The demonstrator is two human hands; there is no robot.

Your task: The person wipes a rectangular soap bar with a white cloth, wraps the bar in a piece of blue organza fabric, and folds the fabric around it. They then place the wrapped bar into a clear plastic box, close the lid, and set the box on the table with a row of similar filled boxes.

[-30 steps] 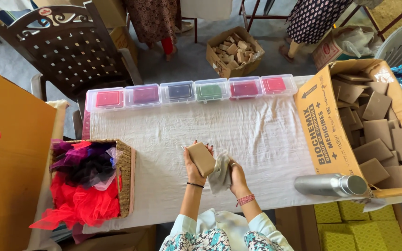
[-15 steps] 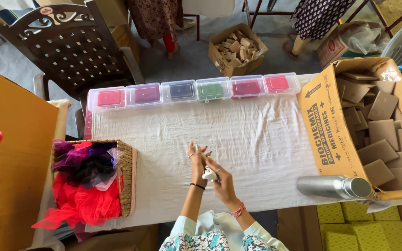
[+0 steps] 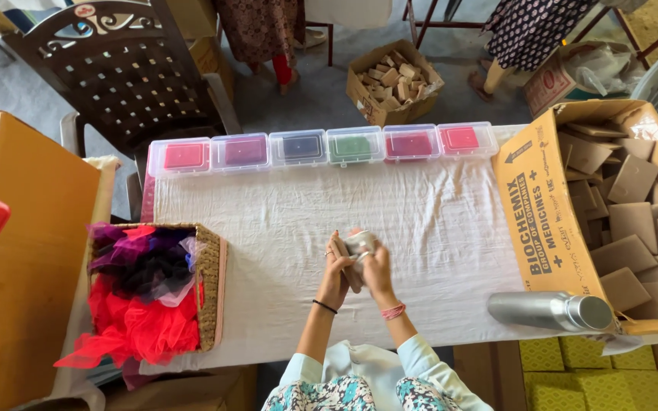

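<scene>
Over the white cloth-covered table (image 3: 283, 228), my left hand (image 3: 336, 275) and my right hand (image 3: 378, 272) are pressed together around a flat brown card piece (image 3: 348, 268) and a small grey sheer pouch (image 3: 361, 243). The left hand grips the card's edge, and the right hand holds the pouch at its top. Both things are largely hidden by my fingers. A dark band sits on my left wrist and a pink one on my right.
Six clear lidded boxes (image 3: 321, 146) with coloured contents line the table's far edge. A wicker basket (image 3: 211, 285) of red, purple and black net stands left. An open carton (image 3: 542, 221) of brown cards and a steel bottle (image 3: 550, 310) lie right. Behind are a chair (image 3: 116, 76) and people's legs.
The card was held up flat in my left hand; then both hands dropped low toward the table. Now they are raised again, closed together around card and pouch.
</scene>
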